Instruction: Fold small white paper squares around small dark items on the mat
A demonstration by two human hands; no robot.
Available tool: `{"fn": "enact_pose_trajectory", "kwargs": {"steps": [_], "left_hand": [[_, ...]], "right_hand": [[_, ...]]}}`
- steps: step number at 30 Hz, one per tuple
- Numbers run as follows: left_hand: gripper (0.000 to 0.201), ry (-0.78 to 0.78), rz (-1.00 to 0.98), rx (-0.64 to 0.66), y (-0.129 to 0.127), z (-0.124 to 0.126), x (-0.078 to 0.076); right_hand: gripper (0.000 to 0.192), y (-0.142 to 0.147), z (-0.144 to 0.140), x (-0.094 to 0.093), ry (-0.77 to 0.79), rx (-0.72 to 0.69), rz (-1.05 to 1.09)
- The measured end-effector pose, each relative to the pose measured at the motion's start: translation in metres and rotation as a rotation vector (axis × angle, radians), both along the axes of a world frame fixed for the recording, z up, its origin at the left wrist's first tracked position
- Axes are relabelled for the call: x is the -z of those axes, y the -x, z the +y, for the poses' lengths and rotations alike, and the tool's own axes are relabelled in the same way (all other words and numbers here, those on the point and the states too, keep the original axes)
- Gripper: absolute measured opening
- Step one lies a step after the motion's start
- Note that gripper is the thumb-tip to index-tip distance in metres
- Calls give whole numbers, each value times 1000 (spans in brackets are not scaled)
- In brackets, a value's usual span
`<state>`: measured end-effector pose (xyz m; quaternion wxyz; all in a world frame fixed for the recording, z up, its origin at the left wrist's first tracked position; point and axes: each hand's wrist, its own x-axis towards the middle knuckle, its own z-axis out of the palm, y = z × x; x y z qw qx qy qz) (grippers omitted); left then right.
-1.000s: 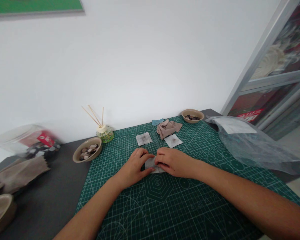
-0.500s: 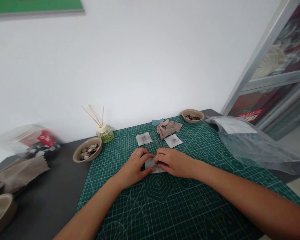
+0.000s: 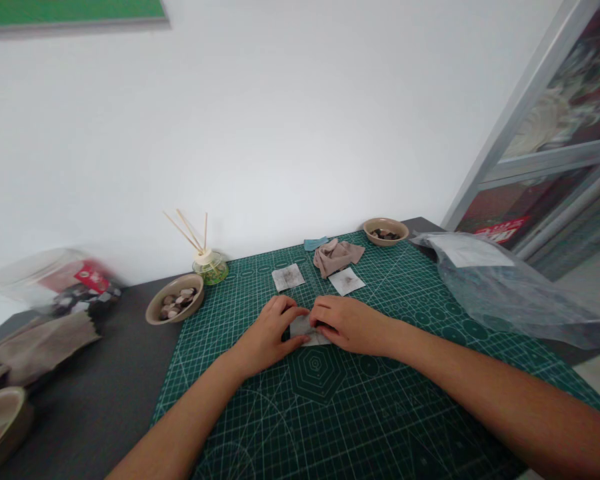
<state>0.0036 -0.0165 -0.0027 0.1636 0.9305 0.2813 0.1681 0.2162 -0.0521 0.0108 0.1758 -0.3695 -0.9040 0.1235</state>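
At the far left, a bowl (image 3: 3,423) is running out of frame. The left hand (image 3: 269,335) is resting on the mat (image 3: 250,413), thumb and forefinger standing narrowly apart over the left side of a pale patch (image 3: 301,325). The right hand (image 3: 347,323) is curling over its other side; whether it is pinching or pressing, I can't tell. Nothing is visibly shifting from a second ago, so work is apparently staying on this patch. Fingers are hiding much of it.

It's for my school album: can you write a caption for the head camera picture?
Both hands touch a small pale sheet on a green gridded mat, with two smudged squares beyond.
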Motion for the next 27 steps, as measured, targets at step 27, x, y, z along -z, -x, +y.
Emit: {"fn": "enact_pose_trajectory", "kwargs": {"steps": [27], "left_hand": [[34, 12, -1, 1, 0, -1, 0]], "right_hand": [[15, -1, 0, 0, -49, 54, -32]]}}
